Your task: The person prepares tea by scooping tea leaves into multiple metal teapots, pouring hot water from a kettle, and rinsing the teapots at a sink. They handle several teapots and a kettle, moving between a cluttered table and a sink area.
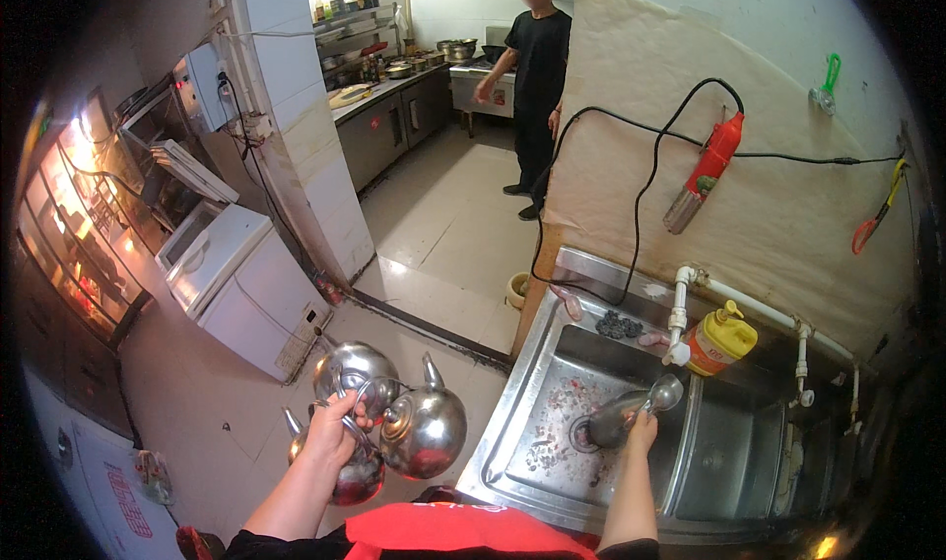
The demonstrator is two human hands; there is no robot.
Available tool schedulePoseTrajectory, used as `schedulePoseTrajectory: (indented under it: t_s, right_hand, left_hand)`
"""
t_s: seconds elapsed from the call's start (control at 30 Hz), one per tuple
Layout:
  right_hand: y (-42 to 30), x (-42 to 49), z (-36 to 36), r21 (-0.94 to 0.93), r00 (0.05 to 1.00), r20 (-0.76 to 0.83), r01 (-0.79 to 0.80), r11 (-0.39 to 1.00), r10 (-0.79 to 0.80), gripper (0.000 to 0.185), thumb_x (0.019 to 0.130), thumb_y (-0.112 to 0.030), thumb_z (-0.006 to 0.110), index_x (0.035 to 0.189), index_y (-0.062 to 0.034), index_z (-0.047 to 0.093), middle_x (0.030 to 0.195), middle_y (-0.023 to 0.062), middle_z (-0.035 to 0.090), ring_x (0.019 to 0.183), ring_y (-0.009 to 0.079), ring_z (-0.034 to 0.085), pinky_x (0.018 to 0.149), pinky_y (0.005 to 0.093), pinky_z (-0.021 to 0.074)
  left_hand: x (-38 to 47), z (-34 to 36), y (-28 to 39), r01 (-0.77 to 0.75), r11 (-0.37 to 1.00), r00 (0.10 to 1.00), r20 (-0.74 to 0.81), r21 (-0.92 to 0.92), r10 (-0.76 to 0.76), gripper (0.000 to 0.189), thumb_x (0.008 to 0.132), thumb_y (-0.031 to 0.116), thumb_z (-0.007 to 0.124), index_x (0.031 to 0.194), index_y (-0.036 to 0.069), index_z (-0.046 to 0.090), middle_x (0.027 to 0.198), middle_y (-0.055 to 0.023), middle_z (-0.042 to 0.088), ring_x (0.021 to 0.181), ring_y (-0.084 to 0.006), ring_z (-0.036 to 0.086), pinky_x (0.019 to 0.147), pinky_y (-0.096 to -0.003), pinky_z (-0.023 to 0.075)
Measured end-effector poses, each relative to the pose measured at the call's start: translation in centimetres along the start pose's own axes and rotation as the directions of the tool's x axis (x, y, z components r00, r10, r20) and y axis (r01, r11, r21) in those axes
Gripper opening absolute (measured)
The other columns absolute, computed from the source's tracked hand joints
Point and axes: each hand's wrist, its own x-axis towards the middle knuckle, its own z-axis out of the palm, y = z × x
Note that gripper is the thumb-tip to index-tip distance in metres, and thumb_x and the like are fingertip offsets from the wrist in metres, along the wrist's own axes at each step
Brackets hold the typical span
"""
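My left hand [340, 427] is closed around the handles of several shiny metal kettles, which hang together over the floor to the left of the sink. One kettle [425, 434] hangs to the right of the hand with its spout up. Another kettle [351, 364] is beyond the hand, and a third kettle [360, 479] is partly hidden below the wrist. My right hand [643, 428] grips a clear, narrow-necked carafe [617, 416] near its flared mouth. The carafe lies tilted over the left basin of a stainless steel sink [502, 453], its wide end by the drain. Small scraps dot the basin floor.
A yellow pump jug [720, 342] stands behind the sink near white water pipes [761, 305]. A red handheld appliance [709, 168] hangs on the wall with a looping black cable. A white chest freezer [244, 287] stands left. A person [543, 80] stands in the kitchen beyond.
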Motion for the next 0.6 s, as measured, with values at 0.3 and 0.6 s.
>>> schedulePoseTrajectory:
  t_s: [0.3,0.6]
  right_hand:
    - [-2.0,-2.4,0.1,-0.335,0.966,-0.195,0.095,0.938,-0.168,0.076,0.083,-0.007,0.058,0.143,-0.0119,0.013,0.08,0.0113,0.06,0.071,0.0222,0.06,0.07,0.0362,0.0468]
    - [-2.3,-1.4,0.9,-0.06,0.965,-0.225,0.122,0.991,-0.132,0.05,0.081,0.004,0.056,0.124,-0.009,0.033,0.088,0.0106,0.054,0.061,0.0185,0.056,0.051,0.0311,0.0476]
  left_hand:
    - [0.3,0.3,-0.4,0.011,1.0,0.999,0.04,-0.003,-0.011,0.011,0.088,0.017,0.056,0.087,0.007,0.051,0.065,-0.0023,0.053,0.055,-0.0122,0.05,0.061,-0.0294,0.0451]
    - [-0.1,-0.1,-0.2,0.0,1.0,1.0,-0.008,0.006,0.0,0.016,0.088,0.017,0.055,0.092,0.001,0.052,0.065,-0.0024,0.052,0.055,-0.0124,0.048,0.06,-0.0286,0.0439]
